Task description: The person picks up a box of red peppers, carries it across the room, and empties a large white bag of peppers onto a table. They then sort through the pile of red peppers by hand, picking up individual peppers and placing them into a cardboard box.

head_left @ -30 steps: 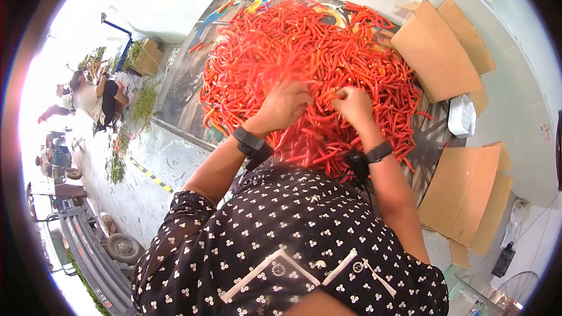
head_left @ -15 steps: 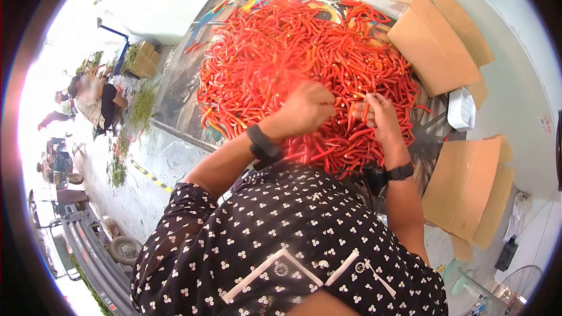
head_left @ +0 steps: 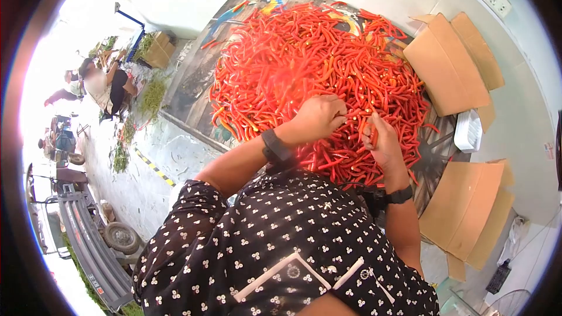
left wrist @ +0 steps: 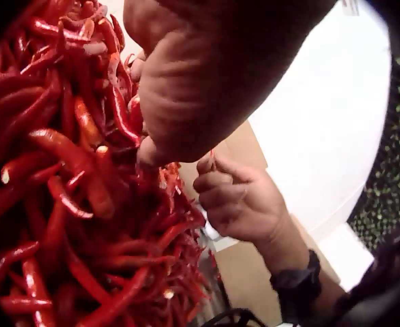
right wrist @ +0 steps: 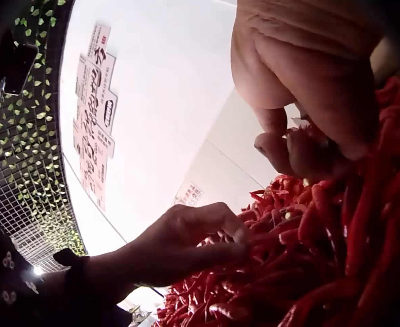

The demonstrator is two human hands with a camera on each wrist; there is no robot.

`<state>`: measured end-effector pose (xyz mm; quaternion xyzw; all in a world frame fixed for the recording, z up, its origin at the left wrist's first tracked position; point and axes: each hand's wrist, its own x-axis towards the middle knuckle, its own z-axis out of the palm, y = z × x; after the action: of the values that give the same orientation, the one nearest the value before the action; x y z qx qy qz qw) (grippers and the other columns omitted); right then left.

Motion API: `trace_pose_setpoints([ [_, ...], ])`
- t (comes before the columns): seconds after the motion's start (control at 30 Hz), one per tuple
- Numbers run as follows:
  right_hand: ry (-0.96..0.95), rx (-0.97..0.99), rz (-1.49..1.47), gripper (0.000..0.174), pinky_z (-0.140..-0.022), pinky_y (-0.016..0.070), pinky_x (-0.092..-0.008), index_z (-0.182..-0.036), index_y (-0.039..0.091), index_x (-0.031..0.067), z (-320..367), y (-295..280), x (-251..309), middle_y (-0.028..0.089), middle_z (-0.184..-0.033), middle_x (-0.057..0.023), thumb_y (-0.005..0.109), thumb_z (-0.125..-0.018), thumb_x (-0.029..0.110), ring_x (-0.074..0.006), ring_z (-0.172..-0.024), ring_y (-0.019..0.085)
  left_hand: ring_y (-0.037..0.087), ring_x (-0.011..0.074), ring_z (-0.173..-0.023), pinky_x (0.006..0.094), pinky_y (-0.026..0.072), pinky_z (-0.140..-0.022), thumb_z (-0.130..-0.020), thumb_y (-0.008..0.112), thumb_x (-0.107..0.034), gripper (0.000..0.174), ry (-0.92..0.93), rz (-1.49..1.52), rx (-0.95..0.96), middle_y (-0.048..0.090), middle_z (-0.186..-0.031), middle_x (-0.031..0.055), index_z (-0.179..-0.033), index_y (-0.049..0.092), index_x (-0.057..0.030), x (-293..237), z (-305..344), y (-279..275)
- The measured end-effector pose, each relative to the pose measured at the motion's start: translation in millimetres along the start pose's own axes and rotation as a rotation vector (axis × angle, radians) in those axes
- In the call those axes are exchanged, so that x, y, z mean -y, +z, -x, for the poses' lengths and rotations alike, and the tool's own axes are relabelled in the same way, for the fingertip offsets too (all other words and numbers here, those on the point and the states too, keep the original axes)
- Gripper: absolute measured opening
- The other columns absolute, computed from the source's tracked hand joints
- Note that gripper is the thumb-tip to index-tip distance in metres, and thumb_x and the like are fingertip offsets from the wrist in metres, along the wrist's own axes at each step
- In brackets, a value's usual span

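A broad heap of red chili peppers (head_left: 281, 52) covers most of a wooden-patterned table. My left hand (head_left: 321, 118) is over the near right part of the heap, its fingers curled down at the chilies; red shows between its fingertips in the left wrist view, where the hand (left wrist: 200, 82) hides most of its grip. Close on its right, my right hand (head_left: 384, 142) is turned partly palm-up and holds a red chili pepper (head_left: 374, 134) in its bent fingers. In the right wrist view the left hand's (right wrist: 193, 242) thumb and forefinger come together at the heap's edge.
Two cardboard boxes (head_left: 448, 67) (head_left: 462, 210) stand open along the right side, with a white plastic tray (head_left: 468, 131) between them. The table's bare left edge (head_left: 193, 96) borders the floor. Further left, a person (head_left: 105, 88) sits among green stalks (head_left: 153, 95).
The left hand has moved right across the heap. My right hand has drawn right and toward my body, turning partly palm-up with a chili showing in its fingers. The head view has shifted slightly.
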<state>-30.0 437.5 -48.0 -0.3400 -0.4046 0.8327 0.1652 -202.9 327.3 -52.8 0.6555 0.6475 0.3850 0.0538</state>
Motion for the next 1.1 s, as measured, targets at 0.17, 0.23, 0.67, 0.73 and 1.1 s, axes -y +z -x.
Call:
trace_pose_setpoints([
  [0.17,-0.017,0.05,-0.059,0.015,-0.045,0.0326,-0.0192,-0.091,0.05,0.0078,-15.4,28.3,-3.6,0.052,-0.072,-0.0016,0.054,-0.09,0.022,-0.0095,-0.058,0.047,0.058,0.0291,-0.074,0.0401,0.0458,-0.065,-0.073,0.061,-0.015,0.011,-0.011,0.141,0.1,0.057,-0.076,0.0127,-0.078,0.06,-0.0054,-18.0,-9.5,-14.3],
  [0.23,-0.012,0.059,-0.084,0.014,-0.045,0.0326,-0.0192,-0.09,0.05,0.0083,-22.2,18.0,-9.1,0.052,-0.071,-0.0008,0.053,-0.091,0.022,-0.009,-0.058,0.047,0.058,0.0295,-0.074,0.0404,0.0462,-0.066,-0.073,0.061,-0.015,0.011,-0.019,0.067,0.01,0.057,-0.075,0.0127,-0.08,0.06,-0.0058,1.0,-14.1,-22.3],
  [0.67,0.109,0.109,-0.218,0.014,-0.051,0.0355,-0.0238,-0.084,0.051,0.0119,-18.1,3.1,-1.8,0.043,-0.06,0.0031,0.049,-0.092,0.023,-0.0112,-0.058,0.045,0.06,0.0291,-0.079,0.0372,0.0474,-0.072,-0.075,0.058,-0.015,0.015,-0.488,-0.171,-0.031,0.061,-0.08,0.0138,-0.085,0.065,-0.0058,77.6,-19.9,-88.2],
  [0.73,0.139,0.153,-0.266,0.013,-0.052,0.0365,-0.024,-0.085,0.052,0.0116,-23.5,4.6,-0.7,0.044,-0.061,0.0029,0.051,-0.092,0.023,-0.0118,-0.059,0.046,0.061,0.0222,-0.075,0.0323,0.0474,-0.067,-0.075,0.062,-0.014,0.014,-0.411,-0.171,-0.159,0.062,-0.077,0.0104,-0.083,0.065,-0.0032,73.4,-23.2,-92.1],
  [1.1,0.048,0.23,-0.406,0.013,-0.046,0.0333,-0.02,-0.092,0.056,0.0076,-67.2,24.2,3.2,0.048,-0.068,0.001,0.055,-0.09,0.02,-0.0086,-0.058,0.045,0.06,0.0252,-0.067,0.0336,0.047,-0.061,-0.076,0.065,-0.016,0.013,-0.074,0.141,-0.052,0.062,-0.074,0.0112,-0.075,0.064,-0.0035,13.9,-56.1,-34.1],
])
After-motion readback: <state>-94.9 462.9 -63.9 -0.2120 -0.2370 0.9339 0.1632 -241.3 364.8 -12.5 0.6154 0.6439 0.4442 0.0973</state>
